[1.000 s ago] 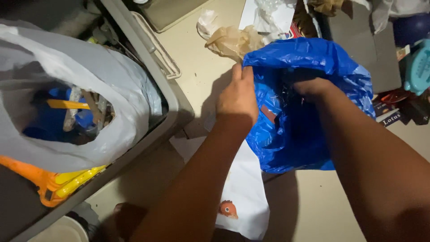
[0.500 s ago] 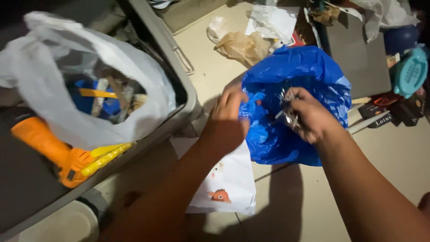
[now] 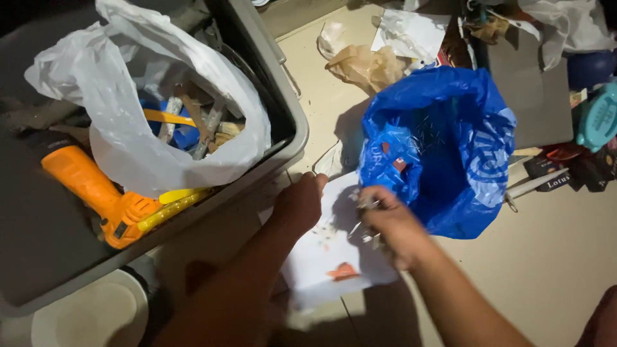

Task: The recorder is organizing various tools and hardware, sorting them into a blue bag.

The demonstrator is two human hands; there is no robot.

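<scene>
An open blue plastic bag lies on the pale floor with small metal bits inside. My right hand is just left of the bag's mouth, closed on a small bunch of metal pieces above a white sheet of paper with an orange mark. My left hand rests on the upper left edge of that sheet, fingers curled, holding nothing that I can make out.
A grey bin at left holds a white plastic bag of tools and an orange power tool. Crumpled brown paper, a grey board and a teal object lie behind the bag. A white round lid sits at bottom left.
Both hands have come out of the blue bag and moved down-left onto the white sheet. My right hand carried out metal pieces. The bag now lies open.
</scene>
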